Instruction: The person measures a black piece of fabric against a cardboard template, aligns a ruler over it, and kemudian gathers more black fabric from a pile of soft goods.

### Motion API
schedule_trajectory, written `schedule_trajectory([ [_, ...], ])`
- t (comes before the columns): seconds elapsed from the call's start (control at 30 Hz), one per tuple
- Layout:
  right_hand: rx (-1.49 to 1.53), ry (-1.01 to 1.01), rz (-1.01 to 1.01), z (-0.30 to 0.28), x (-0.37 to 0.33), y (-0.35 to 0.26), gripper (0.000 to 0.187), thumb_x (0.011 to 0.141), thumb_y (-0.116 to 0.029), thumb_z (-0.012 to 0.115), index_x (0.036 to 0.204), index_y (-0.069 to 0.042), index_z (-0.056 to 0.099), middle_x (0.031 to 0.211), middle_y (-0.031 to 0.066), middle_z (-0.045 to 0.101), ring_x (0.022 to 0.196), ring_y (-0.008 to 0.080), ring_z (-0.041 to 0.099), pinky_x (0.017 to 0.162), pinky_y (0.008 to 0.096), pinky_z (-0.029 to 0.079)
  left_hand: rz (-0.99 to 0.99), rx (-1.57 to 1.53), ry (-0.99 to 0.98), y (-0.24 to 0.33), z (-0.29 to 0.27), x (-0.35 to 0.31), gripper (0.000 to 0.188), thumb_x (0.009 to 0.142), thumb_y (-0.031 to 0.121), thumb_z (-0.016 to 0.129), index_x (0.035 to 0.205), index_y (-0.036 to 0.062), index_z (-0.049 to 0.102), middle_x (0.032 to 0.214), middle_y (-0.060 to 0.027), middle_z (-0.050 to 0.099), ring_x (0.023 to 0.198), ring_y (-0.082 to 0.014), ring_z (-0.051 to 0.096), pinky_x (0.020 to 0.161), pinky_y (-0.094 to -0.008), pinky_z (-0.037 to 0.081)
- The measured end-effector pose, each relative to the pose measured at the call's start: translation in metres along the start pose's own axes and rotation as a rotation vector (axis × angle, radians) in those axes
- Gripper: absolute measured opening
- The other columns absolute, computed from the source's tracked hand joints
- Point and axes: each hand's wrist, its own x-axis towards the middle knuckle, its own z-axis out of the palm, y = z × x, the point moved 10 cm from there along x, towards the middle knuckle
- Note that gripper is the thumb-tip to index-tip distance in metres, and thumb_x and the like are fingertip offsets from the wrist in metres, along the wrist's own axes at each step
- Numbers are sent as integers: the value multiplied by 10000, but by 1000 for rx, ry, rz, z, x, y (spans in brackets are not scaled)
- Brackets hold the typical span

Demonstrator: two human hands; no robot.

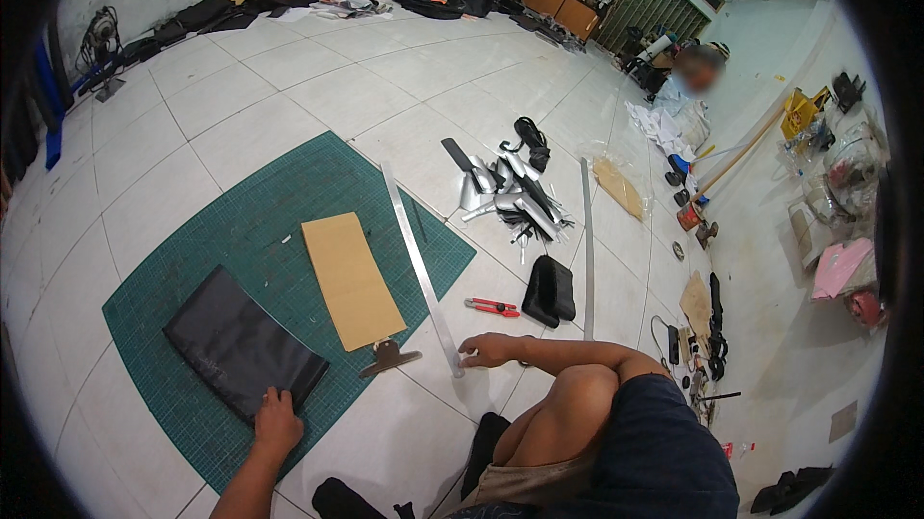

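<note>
My left hand [277,420] is at the near edge of a folded black sheet [241,336], fingers bent and closed on that edge. The sheet lies flat on a green cutting mat [260,192]. At the near end of a long metal ruler [416,264], my right hand [489,350] pinches the strip with its fingertips. The ruler slants across the mat's right side onto the floor tiles. Between the two hands lies a tan rectangular board [352,278], with a large metal bulldog clip [390,357] by its near end.
Right of the ruler lie a red cutter knife [492,307], a black folded pouch [550,292] and a heap of silver and black strips [515,194]. Another metal strip [588,250] lies beyond them. A person [688,96] sits at the far right by the wall.
</note>
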Motion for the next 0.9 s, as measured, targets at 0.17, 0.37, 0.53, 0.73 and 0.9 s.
schedule_trajectory([
  [0.17,7,-4,6,-2,-2,-2,668,908,-549,584,1297,-7,572,1185,220,643,1108,376,613,958,422,473,13,-4,34,-2,1,0,525,719,124,707,1184,-32,521,1301,-320,468,1130,-471,564,927,-513,505],
  [0.37,1,12,-2,-1,-3,1,680,908,-569,578,1290,-6,575,1183,217,644,1102,371,617,954,419,478,16,-7,17,1,-2,-1,523,713,119,705,1181,-34,526,1297,-322,474,1132,-473,561,921,-515,508],
  [0.53,-8,7,-12,-1,-2,-1,682,908,-572,578,1289,-6,575,1185,215,645,1100,364,624,956,414,483,6,-23,12,3,-6,-1,510,709,111,696,1167,-41,532,1307,-332,473,1128,-474,561,931,-510,505],
  [0.73,-5,-2,-3,0,-1,0,673,909,-563,581,1293,-10,574,1195,212,645,1108,364,623,963,412,482,31,17,105,8,-14,-4,369,715,55,676,1053,-26,551,1138,-250,521,1075,-442,587,872,-487,544],
  [0.9,-8,-2,9,2,0,3,656,909,-548,587,1293,-16,577,1195,212,645,1107,366,622,963,413,481,20,8,78,9,-13,-3,357,713,51,673,1040,-25,550,1127,-251,521,1070,-443,588,867,-489,546],
])
